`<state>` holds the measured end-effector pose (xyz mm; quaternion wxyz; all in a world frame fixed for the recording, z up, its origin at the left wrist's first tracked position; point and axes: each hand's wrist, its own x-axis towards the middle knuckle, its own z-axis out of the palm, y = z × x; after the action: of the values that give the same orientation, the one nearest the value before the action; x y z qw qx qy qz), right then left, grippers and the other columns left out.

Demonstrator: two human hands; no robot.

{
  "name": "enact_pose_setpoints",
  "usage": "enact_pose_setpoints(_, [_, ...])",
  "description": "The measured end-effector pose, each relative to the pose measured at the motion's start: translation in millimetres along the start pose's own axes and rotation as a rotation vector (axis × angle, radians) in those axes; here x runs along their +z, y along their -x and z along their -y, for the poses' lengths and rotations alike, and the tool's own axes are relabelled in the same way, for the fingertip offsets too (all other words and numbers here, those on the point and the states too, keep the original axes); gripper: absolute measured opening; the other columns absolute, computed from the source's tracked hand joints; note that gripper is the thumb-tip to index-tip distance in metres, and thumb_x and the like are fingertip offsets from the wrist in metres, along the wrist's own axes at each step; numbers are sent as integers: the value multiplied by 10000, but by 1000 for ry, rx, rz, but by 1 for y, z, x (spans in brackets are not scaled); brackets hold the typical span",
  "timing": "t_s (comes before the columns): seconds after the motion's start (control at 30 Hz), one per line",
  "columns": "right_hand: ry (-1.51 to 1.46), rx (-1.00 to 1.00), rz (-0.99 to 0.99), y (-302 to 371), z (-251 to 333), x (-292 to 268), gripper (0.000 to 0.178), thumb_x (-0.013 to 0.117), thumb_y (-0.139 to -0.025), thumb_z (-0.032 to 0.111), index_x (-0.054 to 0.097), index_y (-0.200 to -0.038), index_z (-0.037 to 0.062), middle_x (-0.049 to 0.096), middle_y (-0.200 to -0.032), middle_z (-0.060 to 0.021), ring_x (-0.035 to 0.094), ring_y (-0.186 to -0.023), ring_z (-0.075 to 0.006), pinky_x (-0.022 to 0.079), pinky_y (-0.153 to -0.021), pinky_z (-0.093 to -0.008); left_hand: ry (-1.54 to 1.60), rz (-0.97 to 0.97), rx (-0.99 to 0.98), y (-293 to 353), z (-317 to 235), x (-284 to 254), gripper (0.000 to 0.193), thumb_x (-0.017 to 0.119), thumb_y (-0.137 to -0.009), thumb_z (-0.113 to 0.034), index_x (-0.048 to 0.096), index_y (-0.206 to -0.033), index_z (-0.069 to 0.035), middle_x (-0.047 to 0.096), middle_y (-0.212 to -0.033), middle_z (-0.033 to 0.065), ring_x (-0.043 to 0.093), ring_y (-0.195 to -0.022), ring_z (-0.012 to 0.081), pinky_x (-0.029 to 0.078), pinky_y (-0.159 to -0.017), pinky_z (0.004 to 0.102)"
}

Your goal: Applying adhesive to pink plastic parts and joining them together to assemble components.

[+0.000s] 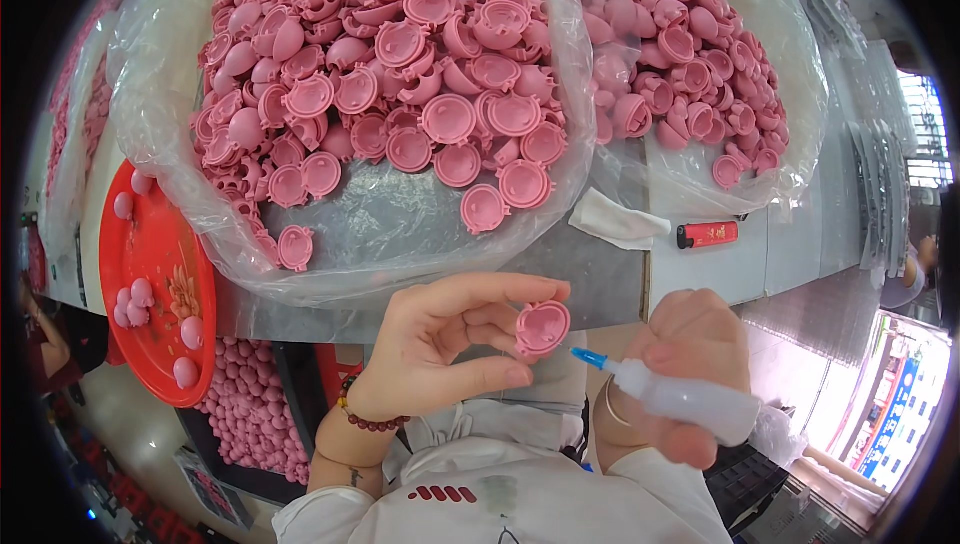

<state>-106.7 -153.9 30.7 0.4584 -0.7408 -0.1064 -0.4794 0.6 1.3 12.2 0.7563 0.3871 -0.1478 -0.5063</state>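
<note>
Between its thumb and fingers, my left hand (pixel 425 344) holds a small pink plastic half-shell (pixel 543 329), its hollow side showing. My right hand (pixel 705 344) is closed around a translucent white squeeze bottle (pixel 695 402) with a blue nozzle tip (pixel 588 356). That tip points at the half-shell from just right of it, with a small gap between them. Beyond my hands, a large heap of similar pink half-shells (pixel 400 44) lies in a clear plastic bag (pixel 400 279) on the grey table.
A second bag of pink pieces (pixel 690 74) lies at the far right. A white cloth (pixel 618 221) and a red lighter (pixel 708 234) rest near the table edge. On the left, a red tray (pixel 150 244) carries several pink balls, above a dark crate (pixel 292 384) of pink balls.
</note>
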Motion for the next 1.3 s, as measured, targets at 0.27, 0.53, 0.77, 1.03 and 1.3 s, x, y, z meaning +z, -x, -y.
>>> enact_pose_setpoints(0.27, [137,50,1,0,11,14,532,588,-753,498,636,-820,-28,599,-677,-48,398,-415,-107,258,-340,-241,-62,3,100,-2,5,0,493,757,-605,-13,518,-1030,60,568,-1030,247,576,-976,270,479,-830,346])
enact_pose_setpoints(0.53, [150,65,-16,1,13,15,536,587,-750,503,634,-818,-26,595,-688,-35,399,-418,-120,282,-348,-247,-86,28,81,-1,5,-1,478,768,-590,-16,527,-996,52,581,-1002,243,588,-955,270,483,-821,346])
enact_pose_setpoints(0.77, [122,42,34,5,11,8,556,562,-768,510,617,-828,-40,623,-763,-85,428,-457,-128,292,-355,-248,-75,12,57,0,4,-2,472,765,-583,0,530,-989,57,581,-1002,244,588,-953,272,483,-821,348])
enact_pose_setpoints(1.03, [120,39,-21,5,9,10,557,540,-784,517,612,-747,-34,630,-780,-107,429,-467,-131,286,-355,-255,-96,29,73,0,2,0,464,757,-577,17,536,-983,60,583,-998,245,594,-937,272,486,-812,348])
enact_pose_setpoints(1.3, [117,76,-3,7,10,12,536,553,-776,511,616,-735,-20,633,-788,-107,429,-467,-137,283,-359,-259,-124,39,90,-1,4,-2,473,761,-575,13,536,-988,63,583,-994,249,598,-926,271,491,-802,345])
